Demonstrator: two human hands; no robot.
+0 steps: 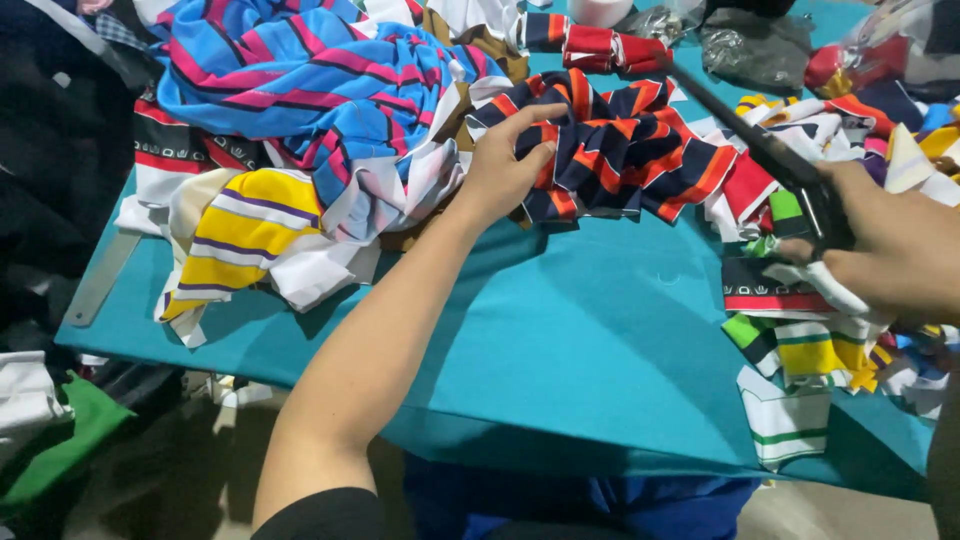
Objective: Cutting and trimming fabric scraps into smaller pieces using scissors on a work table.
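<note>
Left hand (500, 170) lies on the navy and orange striped fabric (620, 150) at the far middle of the teal bench (560, 340), fingers (530, 120) spread and gathering a fold. Right hand (890, 250) is closed around black scissors (750, 140), blades pointing far-left. Judged step: picking a piece; cutting calls for pulling it flat.

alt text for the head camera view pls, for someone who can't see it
The left hand presses on a navy, orange and red striped cloth on a teal table, while the right hand holds black scissors. Heaps of striped fabric pieces surround them.
</note>
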